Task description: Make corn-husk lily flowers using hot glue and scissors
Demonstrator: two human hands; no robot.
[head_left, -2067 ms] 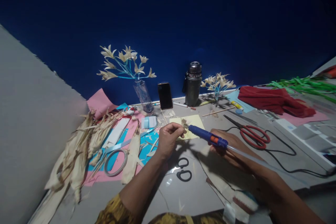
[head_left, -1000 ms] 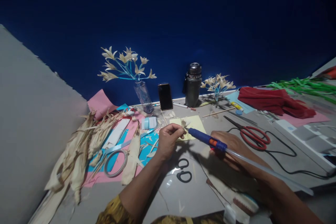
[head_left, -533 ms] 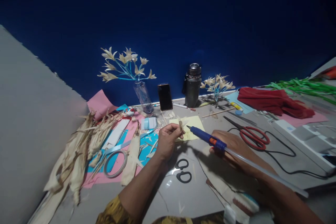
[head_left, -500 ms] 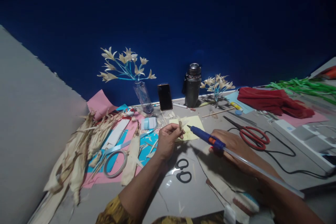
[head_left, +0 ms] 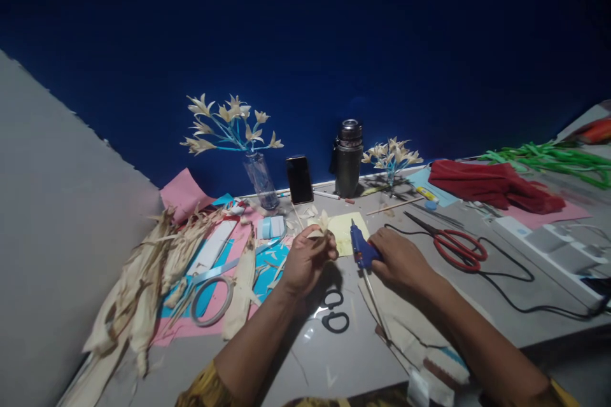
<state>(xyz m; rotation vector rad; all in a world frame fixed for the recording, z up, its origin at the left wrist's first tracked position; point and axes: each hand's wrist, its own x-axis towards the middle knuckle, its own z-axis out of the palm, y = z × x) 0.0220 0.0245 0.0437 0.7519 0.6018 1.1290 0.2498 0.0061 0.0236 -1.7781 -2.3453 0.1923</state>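
Observation:
A small pale husk flower (head_left: 323,222) is pinched in my left hand (head_left: 308,259), its petals pointing up above the fingertips. My right hand (head_left: 398,259) is closed on a blue glue gun (head_left: 363,251), whose dark tip points up and away; a clear glue stick (head_left: 379,311) trails from its back end. The gun tip and the flower are apart. Behind them lies a yellow paper (head_left: 351,229). Black scissor handles (head_left: 336,311) rest on the table between my forearms.
Dried husks (head_left: 147,292), pink and blue paper and a tape roll (head_left: 212,301) lie left. A bottle vase (head_left: 261,179), phone (head_left: 300,179) and flask (head_left: 349,162) stand behind. Right are red scissors (head_left: 458,249), a red cloth (head_left: 491,184) and a power strip (head_left: 548,261).
The glue gun has turned from lying sideways to pointing away, and its tip is lower and farther from me. The flower in my left hand now has its petals upward.

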